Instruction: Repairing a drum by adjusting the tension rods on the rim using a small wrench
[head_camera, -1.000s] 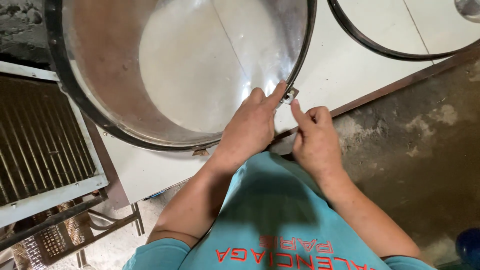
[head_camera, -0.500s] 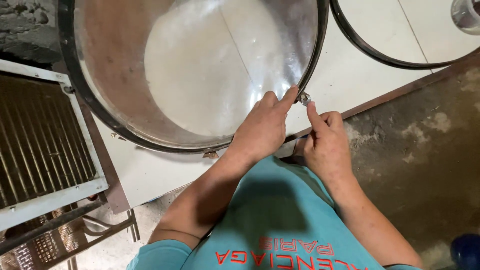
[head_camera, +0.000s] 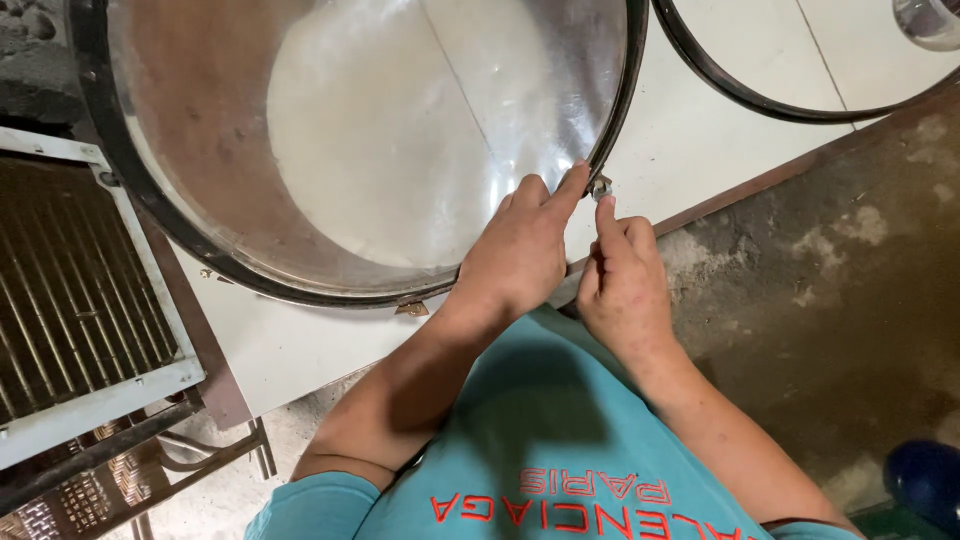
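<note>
Steel drum (head_camera: 400, 130) is filling upper centre, resting on white table (head_camera: 700, 150). Left hand (head_camera: 515, 250) is pressing a finger on its rim; right hand (head_camera: 622, 275) is pinching small metal clip (head_camera: 601, 187) there.

Workshop: metal drum (head_camera: 330, 140), concrete floor (head_camera: 830, 300)

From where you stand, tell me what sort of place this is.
Probably a small metal workshop. A big steel drum with a black rim lies on a white table, a finned coil sits alongside, and the floor is rough concrete.
</note>
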